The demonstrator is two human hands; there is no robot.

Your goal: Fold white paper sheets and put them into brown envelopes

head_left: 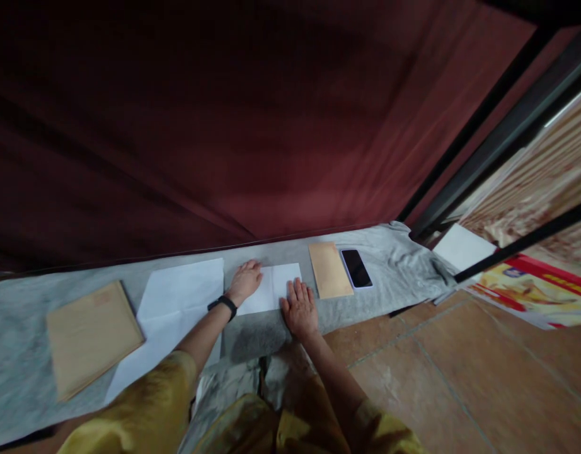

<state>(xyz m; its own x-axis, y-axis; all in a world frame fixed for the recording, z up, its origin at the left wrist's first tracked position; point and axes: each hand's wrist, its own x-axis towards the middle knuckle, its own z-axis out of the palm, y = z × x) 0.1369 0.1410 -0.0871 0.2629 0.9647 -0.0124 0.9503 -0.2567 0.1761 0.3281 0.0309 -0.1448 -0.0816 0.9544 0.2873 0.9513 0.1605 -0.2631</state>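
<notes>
A folded sheet of white paper (276,285) lies flat on the grey cloth, with a faint crease near its left part. My left hand (246,280), a black watch on its wrist, rests palm down on the left end of this sheet, its fingers slightly bent and not closed on anything. At the sheet's lower right corner, my right hand (300,310) presses down flat with the fingers apart. A brown envelope (331,270) lies just beyond the right hand. Under and left of my left forearm are larger white sheets (172,309).
A stack of brown envelopes (94,337) sits at the far left of the cloth-covered bench (253,334). A phone (356,268) lies right of the single envelope. A dark red curtain (281,139) hangs behind. Right are a metal frame (484,157) and a printed box (540,290) by the tiled floor.
</notes>
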